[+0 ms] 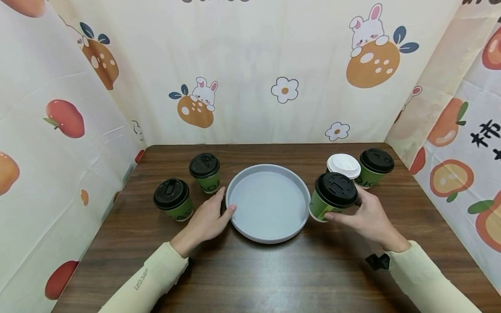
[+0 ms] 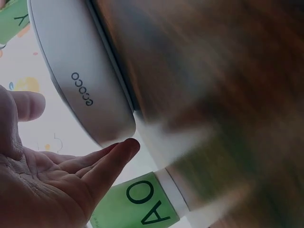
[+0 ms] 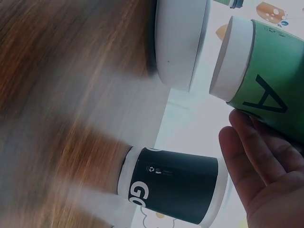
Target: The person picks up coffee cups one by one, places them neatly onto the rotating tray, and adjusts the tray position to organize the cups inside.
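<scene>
A round grey tray [image 1: 268, 204] lies on the wooden table. My left hand [image 1: 209, 217] is at its left edge, fingers fairly straight and the thumb near the rim; the left wrist view shows a fingertip at the tray's side wall [image 2: 80, 71], marked "ecoco". With my right hand [image 1: 368, 215] I grip a green paper cup [image 1: 326, 204] with a black lid, thumb in front. It is close to the tray's right rim, and the right wrist view shows its white base [image 3: 232, 59] raised off the table.
Behind the held cup stand a white-lidded cup [image 1: 344, 165], black-sided in the right wrist view, and a green cup [image 1: 369, 174]. Two green cups with black lids, one nearer [image 1: 180, 211] and one farther [image 1: 209, 180], stand left of the tray. Printed curtains [image 1: 250, 56] surround the table [image 1: 270, 278].
</scene>
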Motion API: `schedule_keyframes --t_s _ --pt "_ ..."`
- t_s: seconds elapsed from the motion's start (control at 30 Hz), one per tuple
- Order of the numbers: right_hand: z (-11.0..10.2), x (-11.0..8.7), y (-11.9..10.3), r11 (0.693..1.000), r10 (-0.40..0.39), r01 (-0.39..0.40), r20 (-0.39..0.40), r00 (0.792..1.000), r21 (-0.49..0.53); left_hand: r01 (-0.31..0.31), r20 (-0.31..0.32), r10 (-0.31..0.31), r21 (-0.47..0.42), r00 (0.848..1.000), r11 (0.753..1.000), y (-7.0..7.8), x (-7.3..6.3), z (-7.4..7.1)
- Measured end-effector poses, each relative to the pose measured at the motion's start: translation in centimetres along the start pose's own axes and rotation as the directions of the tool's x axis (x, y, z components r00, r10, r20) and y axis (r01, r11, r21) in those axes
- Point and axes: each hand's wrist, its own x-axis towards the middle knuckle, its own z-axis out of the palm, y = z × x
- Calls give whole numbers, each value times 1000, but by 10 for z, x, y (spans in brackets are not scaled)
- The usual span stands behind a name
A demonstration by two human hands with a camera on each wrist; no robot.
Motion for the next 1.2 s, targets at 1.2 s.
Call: schedule_keyframes --t_s 1.2 --pt "16 12 -3 998 -2 0 27 1000 61 -8 49 6 39 999 999 -2 6 6"
